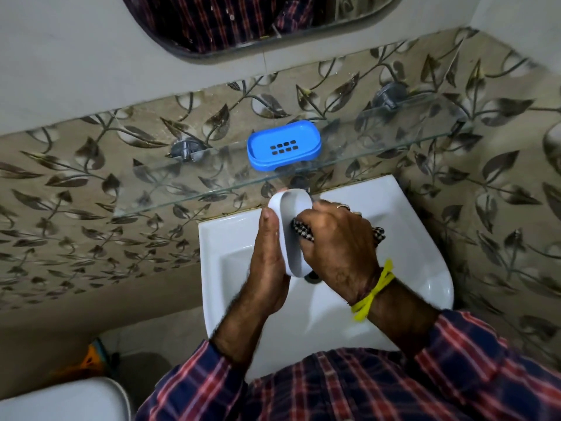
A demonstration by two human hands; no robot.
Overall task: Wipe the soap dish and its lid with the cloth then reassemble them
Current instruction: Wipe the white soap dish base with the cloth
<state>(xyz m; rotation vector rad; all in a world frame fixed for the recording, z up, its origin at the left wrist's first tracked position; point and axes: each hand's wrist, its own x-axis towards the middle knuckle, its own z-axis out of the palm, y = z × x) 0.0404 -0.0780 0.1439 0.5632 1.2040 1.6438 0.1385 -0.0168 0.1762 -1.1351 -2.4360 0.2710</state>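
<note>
My left hand point(267, 262) grips a white oval soap-dish part point(293, 214) on edge over the sink, its hollow side turned to the right. My right hand point(337, 244) presses a black-and-white checked cloth point(300, 230) into that hollow; another bit of the cloth sticks out past the knuckles. The blue soap-dish part point(283, 145), with drain slots in its floor, lies alone on the glass shelf behind, apart from both hands.
A glass shelf point(212, 180) on two metal brackets runs along the leaf-patterned tile wall. Below it is a white sink point(419, 253). A mirror point(243, 22) hangs above. A white toilet tank point(60, 399) is at the lower left.
</note>
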